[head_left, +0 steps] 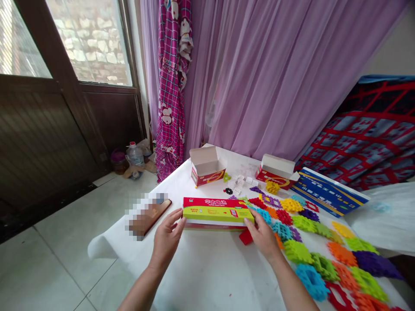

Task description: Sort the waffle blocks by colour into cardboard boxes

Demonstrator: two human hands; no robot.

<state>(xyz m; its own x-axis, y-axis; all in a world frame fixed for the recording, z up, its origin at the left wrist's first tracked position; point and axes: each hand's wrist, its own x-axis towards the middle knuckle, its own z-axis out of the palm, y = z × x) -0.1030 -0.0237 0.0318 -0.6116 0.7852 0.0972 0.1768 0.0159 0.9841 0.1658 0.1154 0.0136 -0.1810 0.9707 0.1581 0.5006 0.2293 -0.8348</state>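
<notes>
A long red and lime-green battery box (214, 212) with Chinese print lies level between my two hands, near the middle of the white-covered table (201, 263). My left hand (168, 231) grips its left end, thumb on the near side and fingers at the edge. At the right end, my right hand (262, 233) holds it with the thumb on the near corner; its other fingers are partly hidden. Partly under the right hand sits a small red piece (246, 237). Colourful interlocking plastic blocks (292, 206) spread out to the right of the box.
Two open red-and-white cartons (208, 176) (275, 174) stand at the back. A blue printed box (329, 192) leans at the right. Clear and white small pieces (240, 183) lie between the cartons. A phone-like object (152, 220), partly blurred, rests near the left edge.
</notes>
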